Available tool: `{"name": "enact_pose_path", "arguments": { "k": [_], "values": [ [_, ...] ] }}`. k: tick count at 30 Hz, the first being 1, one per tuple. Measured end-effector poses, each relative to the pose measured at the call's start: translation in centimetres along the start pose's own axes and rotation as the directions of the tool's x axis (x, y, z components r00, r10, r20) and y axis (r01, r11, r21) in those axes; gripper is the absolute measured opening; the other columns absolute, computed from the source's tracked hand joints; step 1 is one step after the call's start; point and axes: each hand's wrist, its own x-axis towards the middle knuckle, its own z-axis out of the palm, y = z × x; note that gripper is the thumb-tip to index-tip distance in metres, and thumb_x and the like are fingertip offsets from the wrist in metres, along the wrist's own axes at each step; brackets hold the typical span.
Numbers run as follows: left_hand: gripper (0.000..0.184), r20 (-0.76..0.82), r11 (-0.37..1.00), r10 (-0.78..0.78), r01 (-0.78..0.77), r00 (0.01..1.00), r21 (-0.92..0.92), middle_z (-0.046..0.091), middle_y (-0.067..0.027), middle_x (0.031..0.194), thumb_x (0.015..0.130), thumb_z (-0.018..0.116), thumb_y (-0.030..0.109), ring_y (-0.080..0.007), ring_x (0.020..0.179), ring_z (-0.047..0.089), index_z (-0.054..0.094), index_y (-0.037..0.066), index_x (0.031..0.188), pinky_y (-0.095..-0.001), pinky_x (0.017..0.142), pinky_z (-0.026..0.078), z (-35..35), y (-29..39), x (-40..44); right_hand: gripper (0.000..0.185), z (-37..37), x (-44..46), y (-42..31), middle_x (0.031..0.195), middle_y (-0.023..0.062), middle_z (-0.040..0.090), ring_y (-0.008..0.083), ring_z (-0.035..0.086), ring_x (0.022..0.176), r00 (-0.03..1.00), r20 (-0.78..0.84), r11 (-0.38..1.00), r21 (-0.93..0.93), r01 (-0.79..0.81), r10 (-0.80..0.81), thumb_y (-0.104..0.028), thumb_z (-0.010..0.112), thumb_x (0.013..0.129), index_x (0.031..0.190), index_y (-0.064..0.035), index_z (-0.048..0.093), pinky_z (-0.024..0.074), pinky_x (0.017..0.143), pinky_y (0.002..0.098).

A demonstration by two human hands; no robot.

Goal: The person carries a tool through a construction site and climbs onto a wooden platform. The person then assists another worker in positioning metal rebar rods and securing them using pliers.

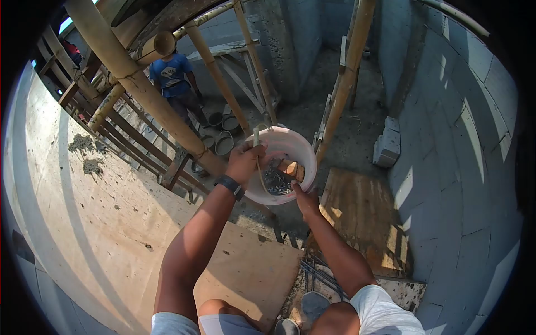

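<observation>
A pale pink bucket hangs in front of me, past the edge of the plywood, tipped so its inside shows. My left hand, with a dark band at the wrist, is closed around the bucket's handle at the left rim. My right hand grips the near right rim, thumb on the inner side and the other fingers mostly hidden. Inside lie a heap of dark nails and some orange-brown blocks, perhaps wood or brick.
Bamboo poles rise at the left and centre. Below stands a person in a blue shirt beside several buckets. Plywood spans the left, with steel bars near my feet. Grey blocks sit by the right wall.
</observation>
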Motion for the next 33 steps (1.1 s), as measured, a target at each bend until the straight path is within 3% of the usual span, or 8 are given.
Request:
{"name": "enact_pose_path", "arguments": {
  "k": [2, 4, 8, 12, 15, 23, 25, 33],
  "values": [
    [0.022, 0.030, 0.997, -0.081, 0.081, 0.996, -0.008, 0.061, -0.0013, 0.084, 0.093, 0.068, 0.030, -0.0114, 0.069, 0.059, 0.060, 0.009, 0.092, -0.0292, 0.069, 0.052, 0.9, -5.9, 0.6, 0.065, -0.4, 1.2, 5.2, 0.110, 0.0206, 0.064, 0.0328, 0.058, 0.114, 0.893, -0.237, 0.889, -0.359, 0.285, -0.382, -0.039, 0.067, 0.090, 0.131, 0.0068, 0.044, 0.0401, 0.102, 0.0417],
    [0.030, 0.052, 0.985, -0.170, 0.169, 0.984, 0.023, 0.064, -0.0040, 0.088, 0.095, 0.065, 0.034, -0.0165, 0.072, 0.062, 0.060, 0.005, 0.105, -0.0326, 0.071, 0.052, 2.4, -10.9, 0.6, 0.062, -1.5, 1.5, 3.8, 0.110, 0.0178, 0.064, 0.0305, 0.060, 0.109, 0.990, 0.142, 1.000, 0.008, 0.020, -0.021, -0.045, 0.062, 0.093, 0.126, 0.0055, 0.050, 0.0409, 0.100, 0.0401],
    [0.059, 0.003, 0.933, 0.107, -0.102, 0.994, 0.346, 0.068, -0.0191, 0.097, 0.098, 0.053, 0.038, -0.0374, 0.088, 0.067, 0.038, 0.002, 0.143, -0.0435, 0.086, 0.049, 5.9, -15.5, -3.5, 0.048, -0.1, 1.2, 2.4, 0.096, 0.0107, 0.065, 0.0206, 0.062, 0.094, 0.702, 0.578, 0.710, 0.275, -0.648, 0.417, -0.049, 0.052, 0.098, 0.105, -0.0018, 0.062, 0.0470, 0.086, 0.0352],
    [0.054, 0.479, 0.248, 0.113, -0.492, 0.870, 0.835, 0.070, -0.0203, 0.099, 0.095, 0.055, 0.036, -0.0373, 0.094, 0.066, 0.047, 0.005, 0.138, -0.0472, 0.094, 0.047, 2.9, -17.4, -5.9, 0.030, 0.8, 1.9, 6.3, 0.074, 0.0029, 0.061, 0.0135, 0.058, 0.066, 0.687, 0.536, 0.718, 0.199, -0.667, 0.490, -0.039, 0.058, 0.097, 0.088, -0.0105, 0.059, 0.0486, 0.064, 0.0317],
    [0.054, 0.463, -0.086, 0.061, -0.458, 0.884, 0.885, 0.070, -0.0189, 0.094, 0.093, 0.056, 0.045, -0.0336, 0.090, 0.068, 0.056, 0.005, 0.129, -0.0505, 0.095, 0.044, -1.6, -16.2, -7.7, 0.023, 3.9, 3.3, 11.7, 0.066, -0.0015, 0.056, 0.0119, 0.052, 0.055, 0.634, 0.595, 0.679, 0.192, -0.709, 0.494, -0.032, 0.061, 0.096, 0.082, -0.0139, 0.055, 0.0467, 0.057, 0.0317],
    [0.045, 0.248, -0.026, -0.056, -0.249, 0.967, 0.968, 0.068, -0.0169, 0.078, 0.093, 0.055, 0.049, -0.0331, 0.080, 0.067, 0.060, 0.005, 0.085, -0.0412, 0.078, 0.050, -5.2, -20.9, -7.6, 0.046, 14.7, 2.8, 24.2, 0.081, 0.0201, 0.066, 0.0322, 0.066, 0.076, 0.899, 0.276, 0.894, -0.391, -0.218, 0.339, -0.034, 0.067, 0.082, 0.098, 0.0094, 0.061, 0.0503, 0.072, 0.0432],
    [0.042, 0.262, -0.033, -0.002, -0.262, 0.965, 0.964, 0.068, -0.0147, 0.080, 0.091, 0.059, 0.047, -0.0316, 0.077, 0.068, 0.060, 0.006, 0.087, -0.0414, 0.078, 0.050, -5.3, -20.9, -7.5, 0.054, 14.7, 5.9, 35.5, 0.097, 0.0282, 0.068, 0.0378, 0.068, 0.094, 0.691, 0.352, 0.755, -0.483, -0.443, 0.631, -0.035, 0.066, 0.079, 0.105, 0.0113, 0.062, 0.0509, 0.081, 0.0441],
    [0.044, 0.252, -0.010, -0.023, -0.252, 0.968, 0.968, 0.067, -0.0114, 0.080, 0.089, 0.062, 0.047, -0.0293, 0.071, 0.066, 0.064, 0.004, 0.094, -0.0387, 0.071, 0.049, -5.6, -21.6, -6.9, 0.042, 14.3, 7.0, 44.8, 0.117, 0.0220, 0.066, 0.0372, 0.064, 0.109, 0.724, 0.455, 0.616, -0.786, 0.053, 0.518, -0.019, 0.062, 0.079, 0.120, -0.0095, 0.063, 0.0498, 0.093, 0.0418]
  ]
}}
